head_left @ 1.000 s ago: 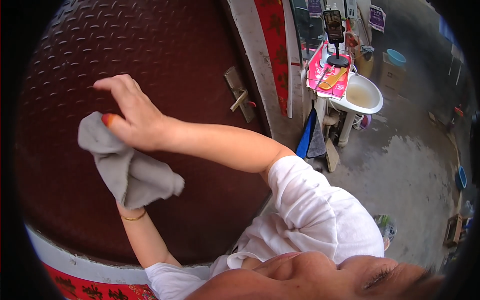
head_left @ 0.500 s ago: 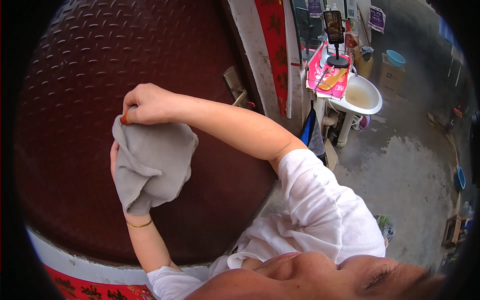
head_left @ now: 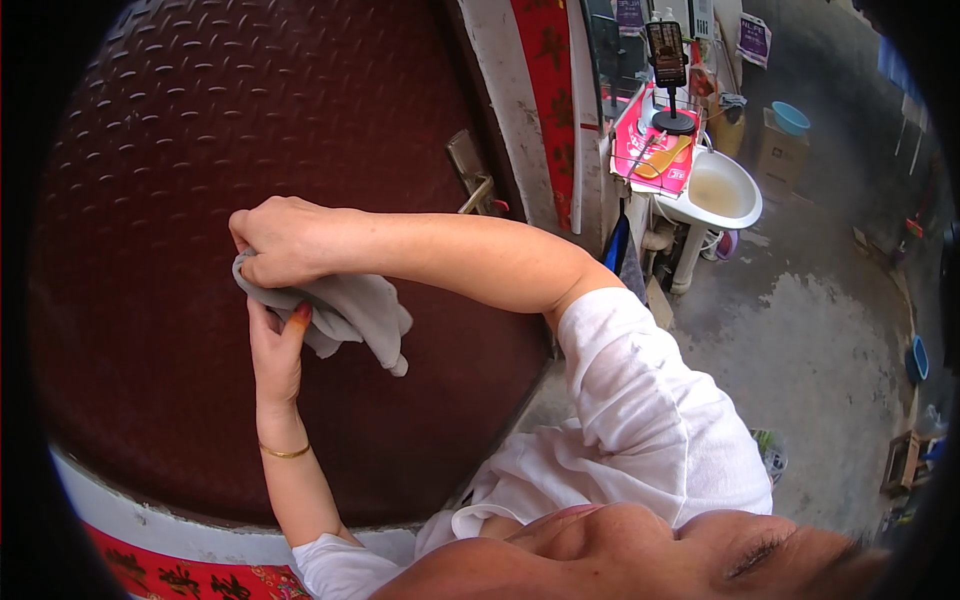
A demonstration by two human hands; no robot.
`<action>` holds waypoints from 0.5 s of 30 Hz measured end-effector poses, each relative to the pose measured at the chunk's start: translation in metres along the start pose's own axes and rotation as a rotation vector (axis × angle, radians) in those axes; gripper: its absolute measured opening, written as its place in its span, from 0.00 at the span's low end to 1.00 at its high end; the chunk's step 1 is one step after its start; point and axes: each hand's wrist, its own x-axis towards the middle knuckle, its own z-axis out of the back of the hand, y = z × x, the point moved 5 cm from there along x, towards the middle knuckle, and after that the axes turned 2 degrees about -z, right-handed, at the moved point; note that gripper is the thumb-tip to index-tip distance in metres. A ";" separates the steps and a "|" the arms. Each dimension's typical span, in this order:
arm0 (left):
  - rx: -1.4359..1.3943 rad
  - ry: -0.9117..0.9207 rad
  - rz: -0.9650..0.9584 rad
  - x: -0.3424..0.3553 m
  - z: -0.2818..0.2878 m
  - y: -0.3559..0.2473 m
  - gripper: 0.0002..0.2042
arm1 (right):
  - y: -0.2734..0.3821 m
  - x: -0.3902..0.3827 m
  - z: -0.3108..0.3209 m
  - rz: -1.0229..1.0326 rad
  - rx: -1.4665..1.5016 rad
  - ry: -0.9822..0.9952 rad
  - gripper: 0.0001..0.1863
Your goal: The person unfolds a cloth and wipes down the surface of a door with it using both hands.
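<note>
A gray cloth (head_left: 355, 320) hangs bunched between my hands in front of a dark red-brown textured door (head_left: 180, 150). My right hand (head_left: 285, 240) is closed on the cloth’s upper left edge, its fingers curled round it. Below, my left hand (head_left: 280, 350), with a gold bangle on the wrist, has its thumb and fingers on the cloth from underneath. The metal door handle (head_left: 477, 193) is to the right of my right hand, above my forearm.
A red paper strip (head_left: 545, 100) lines the frame. At right stand a white pedestal sink (head_left: 740, 190), a rack with a pink board (head_left: 640, 130), a phone on a stand (head_left: 667, 50), a cardboard box (head_left: 780, 160) and blue basins (head_left: 790, 118) on the concrete floor.
My right hand has first gripped the cloth, then moved down with it. The cloth, earlier spread over my left hand and wrist, is now gathered higher, exposing my left hand.
</note>
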 end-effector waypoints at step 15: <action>-0.115 -0.229 0.111 -0.017 0.008 0.011 0.15 | -0.014 -0.002 -0.004 0.009 0.008 -0.015 0.18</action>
